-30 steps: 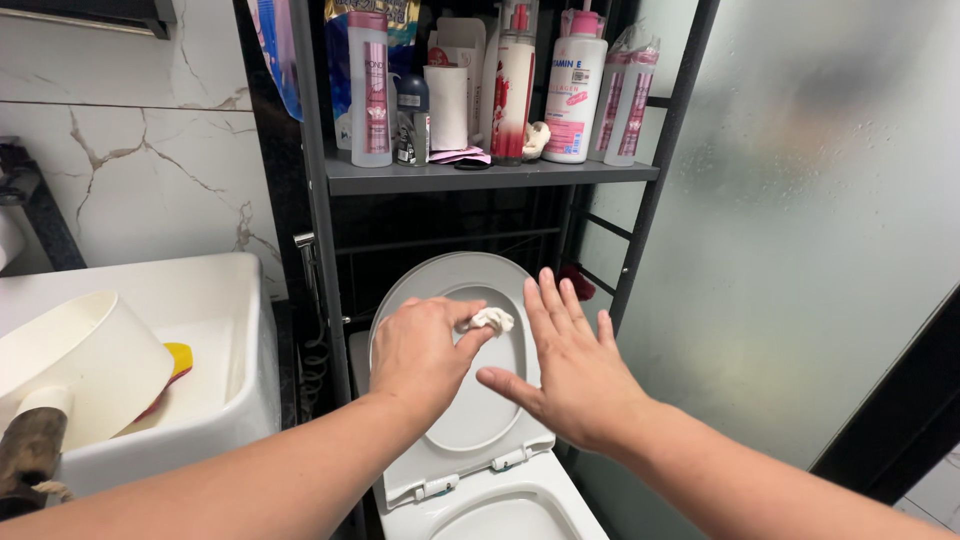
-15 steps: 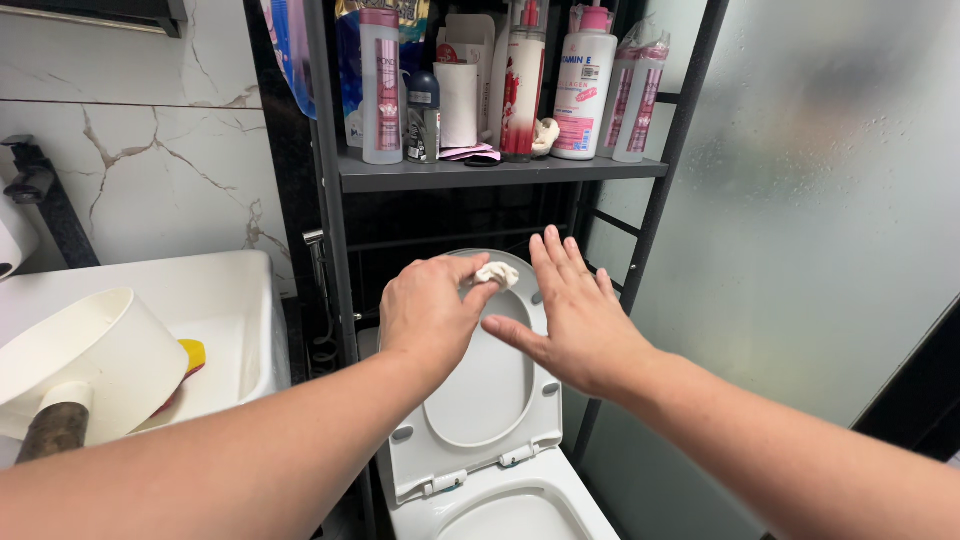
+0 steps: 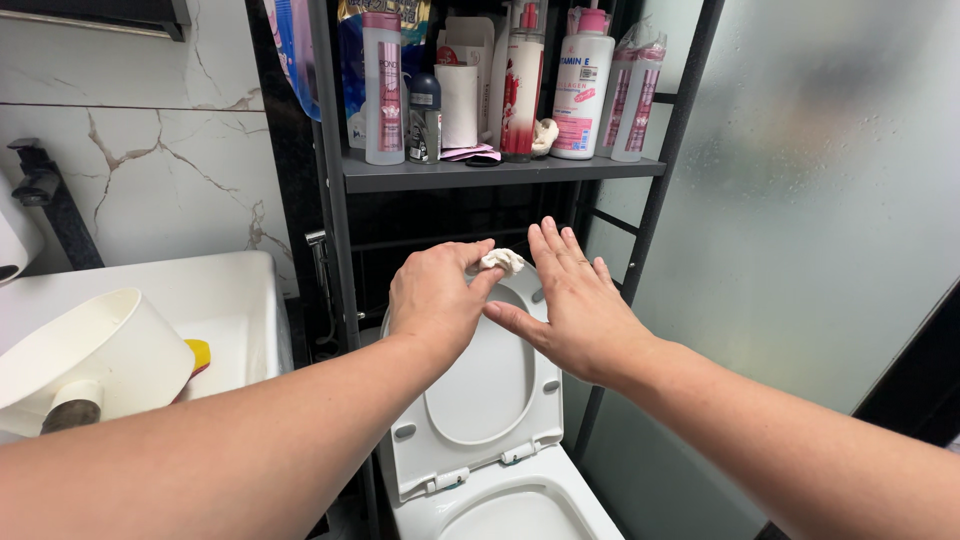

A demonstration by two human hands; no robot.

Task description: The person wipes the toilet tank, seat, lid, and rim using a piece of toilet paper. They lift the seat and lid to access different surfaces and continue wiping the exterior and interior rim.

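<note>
l hand [image 3: 432,298] pinches tissue wad [image 3: 500,261], r hand [image 3: 577,310] flat on raised toilet lid [image 3: 482,395].

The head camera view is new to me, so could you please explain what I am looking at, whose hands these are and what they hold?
There is one picture, taken by a camera worn on a person's head and looking down along their own two bare arms. No machine is involved.

The left hand pinches a small crumpled white wad, perhaps tissue or cloth, at the top edge of a raised white toilet lid. The right hand is open, fingers spread, flat against or just in front of the lid; I cannot tell if it touches.

Above stands a dark metal rack whose shelf carries bottles and toiletries. To the left is a white sink with a pale tub tipped in it, against a marble wall. To the right is a frosted glass panel.
</note>
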